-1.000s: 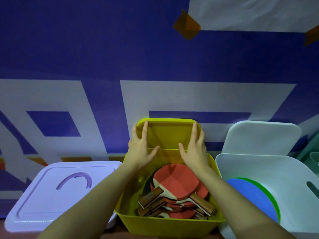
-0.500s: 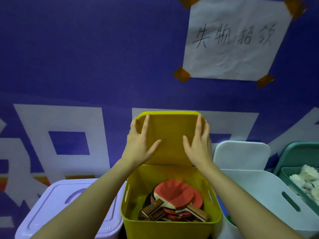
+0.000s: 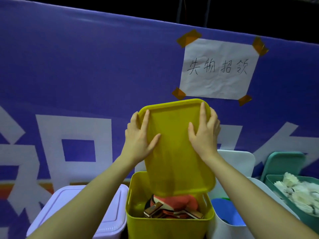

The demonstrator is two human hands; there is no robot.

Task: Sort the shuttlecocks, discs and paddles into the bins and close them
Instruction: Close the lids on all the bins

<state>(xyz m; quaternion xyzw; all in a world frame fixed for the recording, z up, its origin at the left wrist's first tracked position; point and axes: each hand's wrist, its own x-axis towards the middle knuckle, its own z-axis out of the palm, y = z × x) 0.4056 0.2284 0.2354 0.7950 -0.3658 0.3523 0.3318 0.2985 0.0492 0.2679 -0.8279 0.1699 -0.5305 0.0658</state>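
Observation:
A yellow lid [image 3: 176, 152] hangs tilted above the open yellow bin [image 3: 165, 226], its lower edge over the bin's mouth. My left hand [image 3: 139, 138] grips the lid's left edge and my right hand [image 3: 204, 135] grips its right edge. Inside the bin lie several red paddles [image 3: 174, 205] with wooden handles. To the right, a white bin [image 3: 222, 228] holds a blue disc [image 3: 226, 211], with a green one barely showing behind it. At the far right a teal bin [image 3: 276, 183] is full of white shuttlecocks [image 3: 296, 194].
A lilac bin [image 3: 107, 214] with its lid on stands left of the yellow one. A white lid [image 3: 240, 163] and a teal lid [image 3: 284, 163] lean against the blue banner wall behind their bins. A taped paper sign [image 3: 217, 69] hangs on the banner.
Both hands have lifted the yellow lid up off the wall behind the bin and tipped it forward over the opening. The view has tilted upward.

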